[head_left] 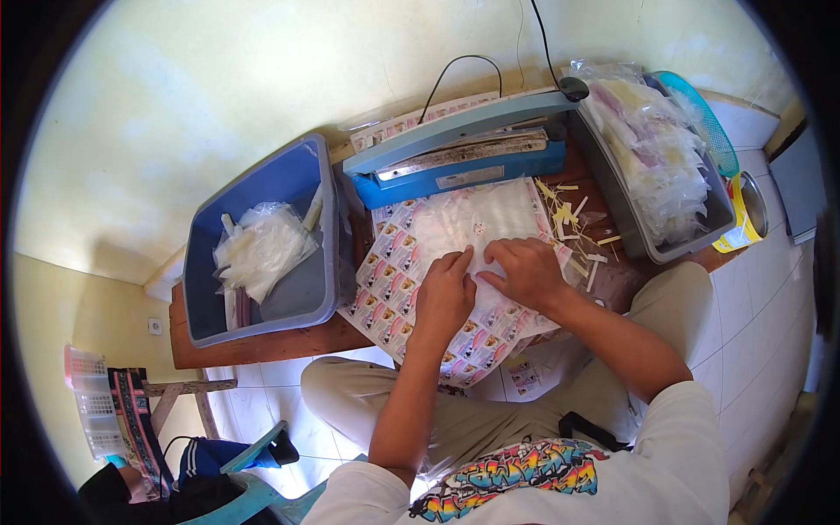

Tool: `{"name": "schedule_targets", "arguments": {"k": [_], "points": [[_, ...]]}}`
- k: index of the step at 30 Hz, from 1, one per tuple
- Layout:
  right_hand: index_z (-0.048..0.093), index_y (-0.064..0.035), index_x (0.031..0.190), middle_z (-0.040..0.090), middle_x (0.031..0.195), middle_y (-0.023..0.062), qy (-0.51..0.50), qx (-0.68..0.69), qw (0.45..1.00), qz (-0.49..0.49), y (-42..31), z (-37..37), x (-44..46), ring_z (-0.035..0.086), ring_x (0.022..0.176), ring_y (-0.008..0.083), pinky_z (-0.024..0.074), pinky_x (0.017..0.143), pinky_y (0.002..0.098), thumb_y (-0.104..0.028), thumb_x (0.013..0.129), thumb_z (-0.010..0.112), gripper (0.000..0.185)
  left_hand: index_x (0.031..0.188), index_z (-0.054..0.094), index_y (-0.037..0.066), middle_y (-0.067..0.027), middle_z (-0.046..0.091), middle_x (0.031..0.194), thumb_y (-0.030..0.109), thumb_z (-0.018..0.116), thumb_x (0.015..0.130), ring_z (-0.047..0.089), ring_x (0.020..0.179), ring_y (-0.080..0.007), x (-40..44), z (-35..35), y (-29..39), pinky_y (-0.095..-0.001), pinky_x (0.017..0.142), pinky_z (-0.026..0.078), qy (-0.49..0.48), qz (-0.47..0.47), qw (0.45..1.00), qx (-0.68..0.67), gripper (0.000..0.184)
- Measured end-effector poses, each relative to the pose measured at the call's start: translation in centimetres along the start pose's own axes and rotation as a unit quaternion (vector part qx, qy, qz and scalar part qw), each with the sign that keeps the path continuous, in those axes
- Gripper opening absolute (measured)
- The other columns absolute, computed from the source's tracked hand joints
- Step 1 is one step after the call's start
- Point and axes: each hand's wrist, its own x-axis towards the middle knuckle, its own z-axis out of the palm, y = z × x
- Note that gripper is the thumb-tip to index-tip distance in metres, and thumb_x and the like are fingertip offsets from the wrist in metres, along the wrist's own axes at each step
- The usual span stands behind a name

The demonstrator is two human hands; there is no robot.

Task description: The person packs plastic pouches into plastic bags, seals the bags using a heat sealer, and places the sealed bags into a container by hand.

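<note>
My left hand [444, 296] rests on a clear plastic bag [477, 217], its fingers bent and its thumb close beside them. Across from it, my right hand [528, 273] lies on the same bag with thumb and index finger apart. Under the bag are sheets of printed labels [391, 262] in pink and white. A small printed mark shows on the bag just above my fingertips. Directly behind stands a blue impulse sealer [472, 175], its long grey arm [464, 127] raised above the sealing strip.
On the left, a blue-grey tub [293, 289] holds clear bags [262, 249]. At right, a grey tub [630, 197] is piled with filled plastic bags [652, 144]. Yellowish strips [573, 214] litter the wooden table [206, 346]. A yellow tin [745, 210] stands beyond a teal basket [709, 127].
</note>
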Motion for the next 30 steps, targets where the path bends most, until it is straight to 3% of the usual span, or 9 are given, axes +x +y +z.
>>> {"name": "schedule_targets", "arguments": {"k": [4,9,12,16,18,19,21,27,30], "points": [[0.062,-0.0132,0.097,0.071,0.099,0.004,0.014,-0.04,0.999,0.026,-0.2,-0.9,0.6,0.07,0.088,0.0275,0.0531,0.079,0.0409,-0.026,0.075,0.092,0.039,0.139,0.068,0.002,-0.0198,0.07,0.13,0.0,0.067,0.089,0.068,0.115,-0.0377,-0.2,0.1,-0.4,-0.0462,0.098,0.058,0.009,0.018,1.0,0.014,0.049],[0.067,-0.0136,0.12,0.066,0.121,0.0041,0.102,-0.085,0.991,0.026,0.4,-1.3,1.5,0.062,0.114,0.0267,0.0454,0.096,0.0458,-0.028,0.074,0.092,0.054,0.137,0.07,0.006,-0.0178,0.067,0.134,0.001,0.07,0.089,0.066,0.121,-0.0382,-0.4,-0.3,-0.4,-0.0465,0.103,0.056,-0.046,0.006,0.999,0.02,0.048],[0.068,-0.015,0.128,0.066,0.121,0.006,0.089,-0.08,0.992,0.027,0.9,-1.0,1.5,0.062,0.115,0.0298,0.0475,0.098,0.0469,-0.027,0.074,0.093,0.061,0.135,0.071,0.007,-0.0169,0.065,0.135,0.005,0.074,0.089,0.066,0.122,-0.0369,-0.2,-0.5,-0.1,-0.0461,0.103,0.056,-0.058,-0.003,0.998,0.028,0.046],[0.072,-0.0137,0.121,0.067,0.124,0.0047,0.072,-0.057,0.995,0.039,1.4,-0.4,1.2,0.062,0.116,0.027,0.0465,0.096,0.0463,-0.027,0.077,0.091,0.05,0.134,0.072,0.005,-0.02,0.061,0.145,0.015,0.079,0.09,0.059,0.134,-0.0385,0.1,-1.2,0.1,-0.0507,0.11,0.052,-0.078,-0.033,0.996,-0.03,0.046],[0.074,-0.0135,0.118,0.068,0.123,0.0051,0.047,-0.034,0.998,0.034,1.9,-0.4,1.4,0.062,0.117,0.0276,0.048,0.097,0.0456,-0.025,0.078,0.091,0.045,0.143,0.066,0.004,-0.0241,0.053,0.157,0.032,0.081,0.094,0.045,0.151,-0.0406,0.2,-1.1,0.3,-0.0558,0.123,0.038,0.051,0.087,0.994,0.037,0.059],[0.074,-0.0135,0.118,0.068,0.123,0.0051,0.047,-0.033,0.998,0.034,2.0,-0.6,1.5,0.062,0.117,0.0276,0.048,0.097,0.0456,-0.025,0.078,0.091,0.045,0.143,0.066,0.004,-0.0241,0.053,0.157,0.032,0.081,0.094,0.045,0.151,-0.0406,0.3,-1.0,0.2,-0.0558,0.123,0.038,0.051,0.087,0.994,0.037,0.059],[0.073,-0.0129,0.117,0.068,0.122,0.0056,0.034,-0.031,0.999,0.026,2.2,-1.0,1.7,0.063,0.117,0.0289,0.0512,0.097,0.0455,-0.024,0.079,0.09,0.044,0.152,0.057,0.003,-0.0275,0.048,0.163,0.04,0.073,0.102,0.037,0.157,-0.0436,0.4,-0.3,-0.3,-0.0554,0.129,0.026,-0.015,0.069,0.996,-0.046,0.064],[0.074,-0.0103,0.124,0.069,0.132,0.0101,-0.036,0.007,0.999,0.026,2.7,-2.2,1.3,0.064,0.126,0.0325,0.0535,0.107,0.0447,-0.02,0.08,0.089,0.048,0.156,0.052,0.002,-0.0253,0.046,0.165,0.037,0.055,0.113,0.037,0.158,-0.0402,0.5,1.5,-0.8,-0.0616,0.127,0.024,-0.044,0.019,0.999,-0.022,0.055],[0.073,-0.0098,0.13,0.067,0.143,0.0126,-0.104,0.056,0.993,0.026,3.5,-4.1,0.9,0.061,0.135,0.0341,0.0508,0.114,0.0444,-0.02,0.081,0.088,0.053,0.156,0.052,0.005,-0.0238,0.048,0.164,0.034,0.055,0.113,0.041,0.156,-0.0397,0.4,1.4,-1.0,-0.0628,0.127,0.024,-0.046,0.0,0.999,-0.022,0.052]]}}
